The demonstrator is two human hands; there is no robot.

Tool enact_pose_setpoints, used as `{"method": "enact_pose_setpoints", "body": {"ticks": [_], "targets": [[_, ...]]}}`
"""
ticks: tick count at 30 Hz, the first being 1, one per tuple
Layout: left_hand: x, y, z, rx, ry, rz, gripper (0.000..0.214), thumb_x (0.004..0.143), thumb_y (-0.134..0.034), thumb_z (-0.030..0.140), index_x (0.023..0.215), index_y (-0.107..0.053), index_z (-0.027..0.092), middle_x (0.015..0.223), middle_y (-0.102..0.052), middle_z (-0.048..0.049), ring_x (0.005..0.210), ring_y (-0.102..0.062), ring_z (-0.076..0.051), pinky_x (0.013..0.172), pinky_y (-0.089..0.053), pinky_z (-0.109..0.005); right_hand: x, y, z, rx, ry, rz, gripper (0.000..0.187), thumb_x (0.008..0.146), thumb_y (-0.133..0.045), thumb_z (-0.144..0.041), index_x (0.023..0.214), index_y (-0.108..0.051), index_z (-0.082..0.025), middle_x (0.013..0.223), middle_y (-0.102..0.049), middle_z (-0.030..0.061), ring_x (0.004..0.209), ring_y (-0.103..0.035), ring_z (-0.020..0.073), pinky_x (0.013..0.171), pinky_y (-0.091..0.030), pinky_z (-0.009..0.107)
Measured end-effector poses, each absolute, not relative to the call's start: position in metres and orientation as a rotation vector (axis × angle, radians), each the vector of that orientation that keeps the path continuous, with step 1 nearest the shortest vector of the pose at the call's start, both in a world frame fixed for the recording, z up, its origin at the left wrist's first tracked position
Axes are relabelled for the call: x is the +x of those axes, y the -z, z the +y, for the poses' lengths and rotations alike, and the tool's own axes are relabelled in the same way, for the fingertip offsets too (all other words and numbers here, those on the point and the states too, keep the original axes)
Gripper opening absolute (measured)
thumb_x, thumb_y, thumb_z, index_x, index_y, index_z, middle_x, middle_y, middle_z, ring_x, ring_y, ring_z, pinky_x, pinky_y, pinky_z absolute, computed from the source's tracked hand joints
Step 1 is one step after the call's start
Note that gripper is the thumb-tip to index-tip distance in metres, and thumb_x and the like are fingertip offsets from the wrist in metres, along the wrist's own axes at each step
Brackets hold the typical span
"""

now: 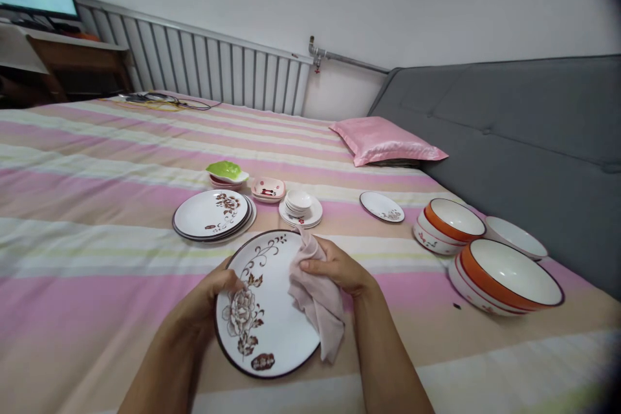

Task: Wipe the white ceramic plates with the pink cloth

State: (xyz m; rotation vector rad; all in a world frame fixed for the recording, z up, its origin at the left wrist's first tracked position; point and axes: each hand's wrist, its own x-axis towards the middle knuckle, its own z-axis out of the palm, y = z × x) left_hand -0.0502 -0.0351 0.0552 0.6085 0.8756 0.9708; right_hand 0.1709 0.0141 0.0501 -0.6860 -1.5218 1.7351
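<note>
A round white plate (284, 310) with a dark rim and a brown flower print is held up in front of me, tilted towards the camera. My left hand (213, 294) grips its left edge, thumb on the printed face and the other fingers hidden behind. On the right edge, my right hand (337, 265) pinches a pale pink cloth (317, 307), which lies against the plate and hangs down over its rim. Beyond them rests a stack of similar plates (208, 212), with a stack of small white bowls on plates (299, 204) to its right.
A striped bedsheet (121, 310) covers the bed. Nested orange-and-white bowls (507, 275) stand at right, near a small plate (381, 206). Further back are a green leaf-shaped dish (226, 171), a pink square dish (268, 188), a pink pillow (385, 139) and cables (165, 102).
</note>
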Motion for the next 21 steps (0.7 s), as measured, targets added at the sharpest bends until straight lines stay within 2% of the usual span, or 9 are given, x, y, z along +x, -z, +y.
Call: {"method": "enact_pose_setpoints", "body": {"ticks": [2, 4, 7, 9, 11, 13, 15, 18, 21], "targets": [[-0.051, -0.057, -0.035, 0.579, -0.931, 0.906, 0.071, 0.049, -0.06, 0.012, 0.12, -0.056, 0.009, 0.065, -0.072, -0.01, 0.046, -0.064, -0.027, 0.047, -0.053, -0.035, 0.169, -0.048, 0.015, -0.701, -1.767, -1.484, 0.042, 0.068, -0.072, -0.027, 0.108, -0.059, -0.017, 0.096, -0.065, 0.0034, 0.087, -0.06, 0.0166, 0.08, -0.047, 0.03], [-0.05, -0.057, -0.031, 0.506, -0.958, 0.918, 0.064, 0.056, -0.062, 0.021, 0.117, -0.058, 0.007, 0.07, -0.073, -0.0126, 0.058, -0.068, -0.03, 0.056, -0.055, -0.038, 0.164, -0.044, 0.018, -0.71, -1.763, -1.382, 0.042, 0.068, -0.072, -0.024, 0.107, -0.059, -0.018, 0.092, -0.065, 0.0019, 0.081, -0.061, 0.0151, 0.076, -0.048, 0.028], [-0.048, -0.057, -0.023, 0.422, -1.106, 0.847, 0.061, 0.068, -0.058, 0.048, 0.116, -0.059, 0.011, 0.085, -0.073, -0.0133, 0.083, -0.067, -0.034, 0.073, -0.054, -0.042, 0.153, -0.04, 0.022, -0.728, -1.729, -1.157, 0.042, 0.066, -0.073, -0.022, 0.105, -0.058, -0.017, 0.087, -0.065, 0.0021, 0.074, -0.062, 0.0152, 0.07, -0.051, 0.029], [-0.046, -0.054, -0.019, 0.427, -1.225, 0.801, 0.07, 0.068, -0.051, 0.066, 0.115, -0.06, 0.015, 0.092, -0.072, -0.012, 0.096, -0.063, -0.034, 0.08, -0.051, -0.043, 0.146, -0.038, 0.025, -0.739, -1.692, -1.006, 0.038, 0.065, -0.073, -0.022, 0.1, -0.059, -0.016, 0.083, -0.066, 0.0027, 0.069, -0.062, 0.016, 0.066, -0.053, 0.03], [-0.042, -0.05, -0.016, 0.515, -1.294, 0.791, 0.076, 0.061, -0.053, 0.073, 0.11, -0.063, 0.015, 0.095, -0.072, -0.0116, 0.101, -0.06, -0.035, 0.082, -0.05, -0.043, 0.141, -0.036, 0.027, -0.722, -1.629, -0.879, 0.035, 0.067, -0.072, -0.024, 0.098, -0.058, -0.017, 0.08, -0.067, 0.0026, 0.067, -0.063, 0.0165, 0.065, -0.054, 0.032], [-0.034, -0.043, -0.016, 0.676, -1.299, 0.798, 0.072, 0.056, -0.065, 0.067, 0.105, -0.065, 0.015, 0.096, -0.072, -0.0119, 0.1, -0.06, -0.036, 0.08, -0.051, -0.041, 0.139, -0.034, 0.031, -0.689, -1.541, -0.791, 0.035, 0.069, -0.071, -0.024, 0.101, -0.057, -0.019, 0.084, -0.068, 0.002, 0.071, -0.064, 0.0163, 0.07, -0.054, 0.032], [-0.024, -0.038, -0.016, 0.822, -1.265, 0.827, 0.063, 0.057, -0.073, 0.054, 0.106, -0.065, 0.014, 0.1, -0.071, -0.012, 0.096, -0.062, -0.033, 0.075, -0.052, -0.037, 0.138, -0.032, 0.033, -0.676, -1.442, -0.768, 0.037, 0.072, -0.069, -0.025, 0.106, -0.056, -0.021, 0.091, -0.068, 0.0017, 0.079, -0.065, 0.0164, 0.077, -0.053, 0.033], [-0.008, -0.034, -0.017, 0.833, -1.306, 0.934, 0.054, 0.069, -0.069, 0.042, 0.116, -0.059, 0.017, 0.112, -0.067, -0.0113, 0.095, -0.063, -0.027, 0.071, -0.053, -0.031, 0.136, -0.029, 0.035, -0.703, -1.295, -0.848, 0.046, 0.075, -0.067, -0.027, 0.117, -0.051, -0.024, 0.104, -0.066, 0.0028, 0.096, -0.062, 0.0182, 0.09, -0.048, 0.037], [0.0, -0.035, -0.018, 0.715, -1.387, 1.001, 0.051, 0.073, -0.068, 0.036, 0.119, -0.057, 0.018, 0.116, -0.064, -0.0111, 0.097, -0.063, -0.024, 0.071, -0.053, -0.027, 0.134, -0.032, 0.031, -0.73, -1.262, -0.952, 0.058, 0.074, -0.068, -0.028, 0.127, -0.044, -0.025, 0.113, -0.063, 0.0041, 0.106, -0.058, 0.0204, 0.097, -0.043, 0.042]]}}
